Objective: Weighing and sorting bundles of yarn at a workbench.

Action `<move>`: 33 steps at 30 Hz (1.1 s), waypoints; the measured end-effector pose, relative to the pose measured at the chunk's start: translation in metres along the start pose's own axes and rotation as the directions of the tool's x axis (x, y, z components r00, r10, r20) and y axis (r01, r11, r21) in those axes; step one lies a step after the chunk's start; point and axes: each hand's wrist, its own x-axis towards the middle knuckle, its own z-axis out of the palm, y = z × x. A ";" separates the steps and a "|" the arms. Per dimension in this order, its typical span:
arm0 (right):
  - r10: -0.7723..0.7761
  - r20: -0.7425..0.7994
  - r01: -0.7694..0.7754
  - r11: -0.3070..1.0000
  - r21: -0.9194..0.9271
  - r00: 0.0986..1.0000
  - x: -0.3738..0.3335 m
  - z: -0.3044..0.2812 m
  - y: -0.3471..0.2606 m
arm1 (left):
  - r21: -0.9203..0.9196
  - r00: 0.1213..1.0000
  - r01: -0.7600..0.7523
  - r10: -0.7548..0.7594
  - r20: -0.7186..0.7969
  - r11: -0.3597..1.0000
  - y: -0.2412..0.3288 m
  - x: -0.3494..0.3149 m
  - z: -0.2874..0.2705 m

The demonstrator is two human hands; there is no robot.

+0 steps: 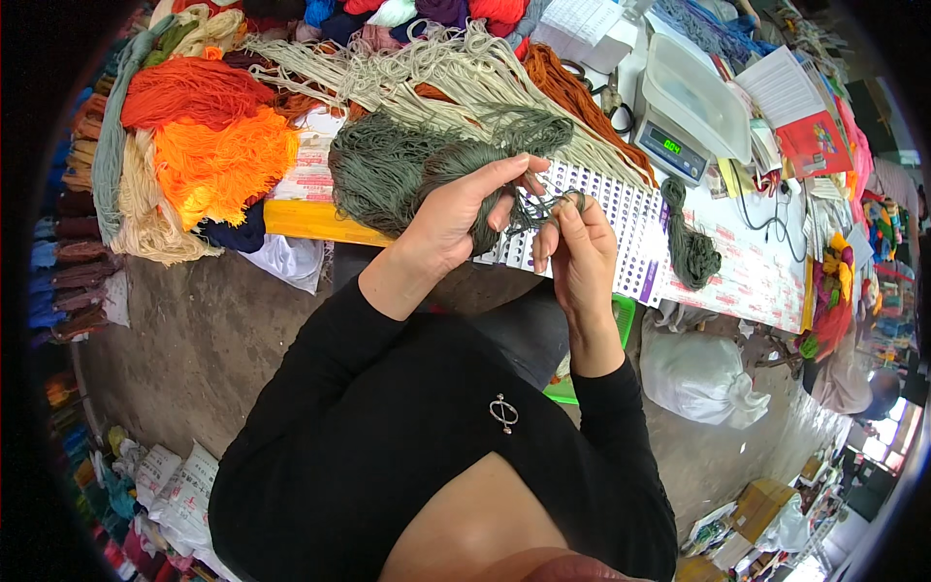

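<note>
A thick bundle of dark grey-green yarn [373,170] lies on the table's front edge. My left hand [461,215] is wrapped round part of it, thumb on top and fingers curled underneath. Just to the right, my right hand [580,242] pinches loose strands of the same yarn between thumb and fingertips. A few strands run between the two hands. Under them lies a white card [630,228] printed with rows of dark dots. A small twisted dark green skein [690,254] rests right of the card.
Orange yarn [228,160] and red yarn [199,92] are heaped at the left. Cream yarn [427,78] stretches behind my hands beside rust-brown yarn [582,102]. A digital scale [674,145] carries a clear plastic tray [693,92]. Scissors [613,102] lie near it. A white sack [698,373] stands on the floor.
</note>
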 end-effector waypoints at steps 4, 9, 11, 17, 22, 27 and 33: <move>-0.005 -0.003 0.005 1.000 -0.011 1.000 0.000 0.000 0.000 | -0.013 1.000 0.005 -0.005 -0.003 1.000 0.001 0.000 0.001; 0.012 0.003 -0.012 1.000 0.001 1.000 -0.001 0.000 0.001 | -0.042 1.000 -0.001 0.001 0.007 0.999 0.000 0.000 -0.001; 0.014 0.000 -0.014 1.000 -0.001 1.000 -0.001 0.001 0.001 | -0.050 1.000 -0.005 0.006 0.013 0.999 0.000 0.000 -0.003; 0.079 0.047 -0.079 0.997 0.003 0.996 -0.002 0.000 0.001 | -0.071 1.000 -0.006 0.008 0.017 0.997 0.004 -0.002 0.001; 0.243 0.230 -0.252 0.968 0.008 0.942 -0.005 -0.003 -0.003 | 0.011 0.999 -0.002 0.002 0.036 1.000 0.001 -0.002 -0.002; -0.089 -0.091 0.110 0.957 0.268 0.992 0.006 -0.016 -0.006 | -0.002 0.999 -0.026 0.026 0.040 1.000 -0.001 0.000 -0.007; -0.241 -0.094 0.192 0.911 -0.365 0.966 0.008 -0.005 0.004 | 0.143 0.989 -0.040 0.019 0.145 0.989 -0.002 -0.002 0.000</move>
